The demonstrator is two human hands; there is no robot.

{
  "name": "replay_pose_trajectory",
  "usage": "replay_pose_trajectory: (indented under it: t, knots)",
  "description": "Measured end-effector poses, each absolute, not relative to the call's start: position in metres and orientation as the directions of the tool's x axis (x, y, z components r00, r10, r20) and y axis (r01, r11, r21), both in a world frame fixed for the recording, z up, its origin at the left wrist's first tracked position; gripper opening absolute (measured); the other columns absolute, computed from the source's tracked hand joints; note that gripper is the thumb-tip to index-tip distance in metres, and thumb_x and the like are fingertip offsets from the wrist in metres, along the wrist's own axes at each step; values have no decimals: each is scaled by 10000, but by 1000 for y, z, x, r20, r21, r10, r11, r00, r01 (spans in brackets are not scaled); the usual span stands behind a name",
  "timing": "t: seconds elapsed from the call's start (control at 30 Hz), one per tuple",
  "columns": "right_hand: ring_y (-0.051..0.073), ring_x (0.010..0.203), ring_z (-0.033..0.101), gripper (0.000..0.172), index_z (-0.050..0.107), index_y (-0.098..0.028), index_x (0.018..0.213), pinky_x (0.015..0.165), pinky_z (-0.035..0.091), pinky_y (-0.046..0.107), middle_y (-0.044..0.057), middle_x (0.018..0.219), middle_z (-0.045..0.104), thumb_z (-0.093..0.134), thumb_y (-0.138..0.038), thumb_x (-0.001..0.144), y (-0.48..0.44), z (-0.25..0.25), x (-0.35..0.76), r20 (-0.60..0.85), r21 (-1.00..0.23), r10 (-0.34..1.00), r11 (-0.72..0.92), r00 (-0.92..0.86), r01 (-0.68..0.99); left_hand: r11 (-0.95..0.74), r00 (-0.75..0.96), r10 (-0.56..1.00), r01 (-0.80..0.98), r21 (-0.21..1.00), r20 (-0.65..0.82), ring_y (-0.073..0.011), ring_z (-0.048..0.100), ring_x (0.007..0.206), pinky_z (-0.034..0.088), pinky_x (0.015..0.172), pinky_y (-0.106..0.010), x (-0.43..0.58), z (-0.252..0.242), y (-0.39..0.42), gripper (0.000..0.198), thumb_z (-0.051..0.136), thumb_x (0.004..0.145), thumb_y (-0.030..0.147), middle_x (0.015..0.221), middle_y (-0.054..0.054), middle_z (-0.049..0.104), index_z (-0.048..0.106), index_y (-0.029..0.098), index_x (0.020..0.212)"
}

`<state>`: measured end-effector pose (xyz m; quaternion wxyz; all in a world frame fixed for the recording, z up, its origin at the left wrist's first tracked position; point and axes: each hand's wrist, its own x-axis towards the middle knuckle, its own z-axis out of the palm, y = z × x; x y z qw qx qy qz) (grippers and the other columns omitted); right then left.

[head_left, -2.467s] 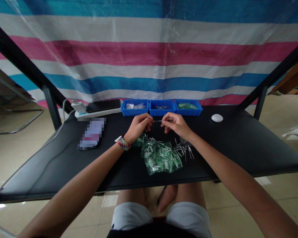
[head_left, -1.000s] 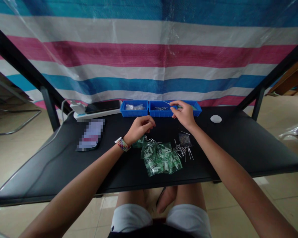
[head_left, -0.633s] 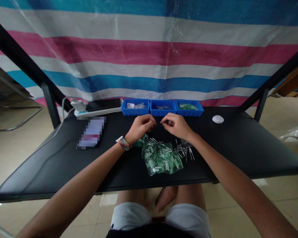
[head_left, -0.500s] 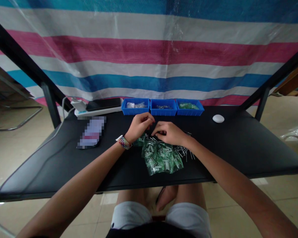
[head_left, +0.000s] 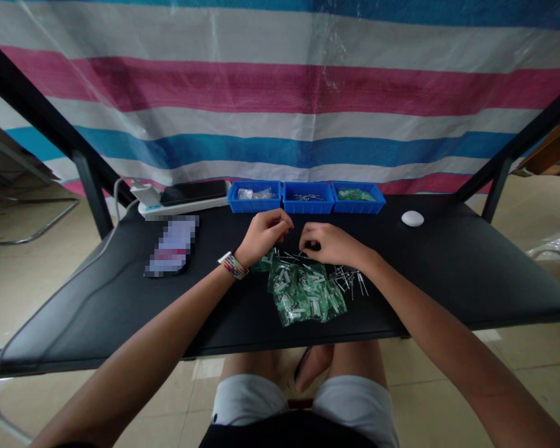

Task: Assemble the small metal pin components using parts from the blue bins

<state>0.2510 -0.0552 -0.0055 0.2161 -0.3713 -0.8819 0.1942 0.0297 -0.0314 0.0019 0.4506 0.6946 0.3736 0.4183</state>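
My left hand [head_left: 262, 234] hovers above the black table [head_left: 471, 274] with its fingers curled together; what it pinches is too small to make out. My right hand [head_left: 329, 244] is close beside it, fingers bent in a pinch just above a pile of small green packets [head_left: 305, 292] with thin metal pins on top. More loose metal pins [head_left: 350, 279] lie to the right of the pile. A beaded band is on my left wrist.
Three blue trays [head_left: 308, 198] stand in a row at the table's back edge. A white power strip with a dark phone [head_left: 193, 193] on it lies back left, a blurred card [head_left: 172, 246] nearby, a white round object [head_left: 412, 218] back right. Striped tarp hangs behind.
My right hand reached out to the middle blue tray with a thin pin, then came back to the pile beside my left hand. My left hand stayed where it was.
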Motion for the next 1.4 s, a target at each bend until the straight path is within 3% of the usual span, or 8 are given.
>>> replay_pose_trajectory:
  t: [0.2,0.6,0.93,1.1,1.23,1.4]
  knots:
    - [125,710,541,165,638,-201,812,660,396,276,-2,872,595,659,-45,765,-55,-1,258,247,-465,746,651,-618,600,-346,429,874,219,912,229,-124,581,635,470,578,-217,28,-6,-28,161,612,845,300,738,-16,640,672,159,796]
    - [110,585,463,64,573,-208,794,574,359,250,-47,687,523,623,-170,787,-46,-2,259,354,-751,858,497,-371,435,-294,514,848,257,921,127,-127,597,631,457,567,-222,32,-1,-32,268,584,876,373,781,-36,687,730,148,874]
    - [106,569,470,87,588,-219,850,548,364,243,-39,702,559,664,-216,809,-49,-8,253,391,-770,883,469,-261,433,-153,501,865,192,969,38,-114,600,567,436,509,-207,29,-4,-26,266,625,856,403,698,-21,631,684,155,780]
    - [113,553,564,157,607,-218,883,513,462,243,-13,791,640,696,-340,840,-43,-12,253,273,-921,948,307,-165,238,-210,473,874,158,965,113,-105,591,576,438,508,-199,30,-1,-29,197,686,822,352,709,8,605,671,158,854]
    - [119,494,581,364,595,-203,738,461,475,230,-10,629,598,649,-513,920,-40,-13,253,136,-978,980,156,-146,135,-271,463,868,143,952,178,-99,579,597,458,525,-204,30,3,-31,218,722,824,363,757,-9,631,674,151,834]
    - [114,442,569,439,592,-201,704,422,490,225,-26,559,579,754,-581,850,-42,-10,251,58,-995,976,74,-210,72,-288,479,858,155,945,183,-107,584,626,481,539,-210,32,2,-32,225,735,814,368,799,-33,672,679,150,821]
